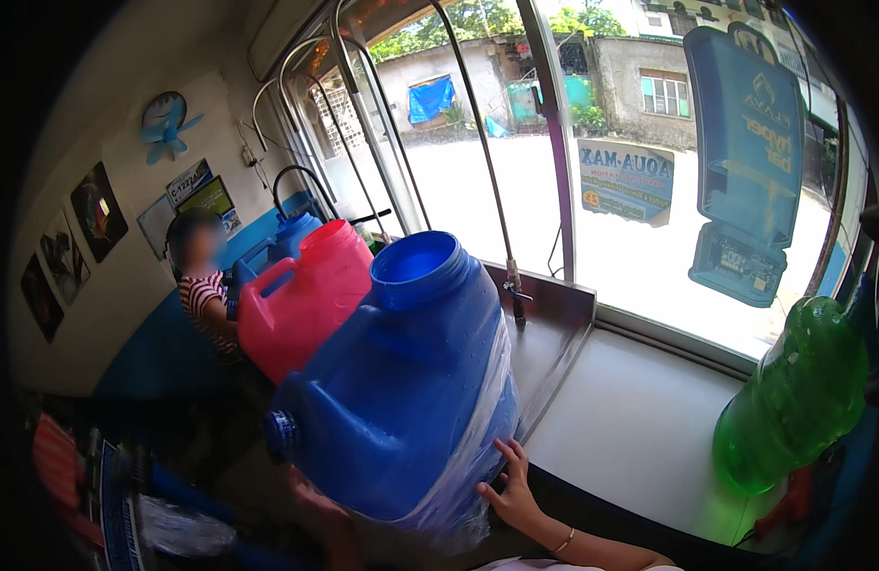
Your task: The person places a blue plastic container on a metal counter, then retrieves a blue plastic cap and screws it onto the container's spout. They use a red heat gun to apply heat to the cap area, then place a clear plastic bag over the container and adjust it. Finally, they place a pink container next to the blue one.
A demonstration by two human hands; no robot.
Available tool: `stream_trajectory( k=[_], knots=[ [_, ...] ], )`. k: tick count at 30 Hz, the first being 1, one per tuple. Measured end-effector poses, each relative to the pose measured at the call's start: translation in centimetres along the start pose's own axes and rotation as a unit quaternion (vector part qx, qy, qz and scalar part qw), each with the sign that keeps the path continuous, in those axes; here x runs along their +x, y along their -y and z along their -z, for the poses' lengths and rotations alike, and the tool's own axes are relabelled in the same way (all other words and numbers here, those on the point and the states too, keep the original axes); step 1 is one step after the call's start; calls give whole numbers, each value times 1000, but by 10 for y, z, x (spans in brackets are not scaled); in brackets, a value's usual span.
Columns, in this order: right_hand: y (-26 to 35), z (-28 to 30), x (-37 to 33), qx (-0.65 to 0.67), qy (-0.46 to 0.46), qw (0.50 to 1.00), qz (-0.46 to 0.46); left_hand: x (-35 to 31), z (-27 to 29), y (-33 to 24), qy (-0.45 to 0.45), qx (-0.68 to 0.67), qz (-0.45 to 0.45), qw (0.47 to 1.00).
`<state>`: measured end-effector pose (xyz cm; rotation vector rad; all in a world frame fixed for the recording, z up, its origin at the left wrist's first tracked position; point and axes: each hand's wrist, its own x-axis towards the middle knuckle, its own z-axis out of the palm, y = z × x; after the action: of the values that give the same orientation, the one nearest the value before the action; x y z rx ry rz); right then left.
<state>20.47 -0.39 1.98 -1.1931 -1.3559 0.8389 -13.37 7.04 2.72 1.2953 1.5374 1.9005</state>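
A big blue water jug [392, 400] fills the middle, its wide uncapped mouth facing up and a small capped spout at its left. Clear plastic wrap [477, 419] clings around its right side and lower part. My left hand [317, 497] supports the jug from below at its near left, with most fingers hidden behind it. On the near right, my right hand [513, 487] presses its fingertips against the wrapped side, fingers apart, bracing the jug. A bracelet circles my right wrist. Beyond stands a pink jug [311, 295], also uncapped.
Another blue jug [292, 233] and a person [206, 285] are past the pink one. Curved filling pipes and a valve [515, 290] rise from the metal counter [558, 328] by the window. A green bottle [791, 400] stands at right on the white countertop [639, 409]. Wrapped plastic [187, 528] lies lower left.
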Motion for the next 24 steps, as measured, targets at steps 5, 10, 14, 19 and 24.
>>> stream_trajectory(
  k=[5,10,14,19,24],
  knots=[
    [-20,-36,13,31,-4,999,-23,-97,-12,18,119,40,46,991],
    [-13,-47,37,112,-64,991,-36,-93,-37,35,265,163,10,950],
    [-27,-50,65,124,-115,986,-9,-61,-41,62,280,209,-5,937],
    [-74,-29,96,111,-275,955,-23,-27,-68,37,351,44,39,934],
    [-93,19,169,73,-311,947,-29,5,-63,65,440,62,100,890]
  ],
)
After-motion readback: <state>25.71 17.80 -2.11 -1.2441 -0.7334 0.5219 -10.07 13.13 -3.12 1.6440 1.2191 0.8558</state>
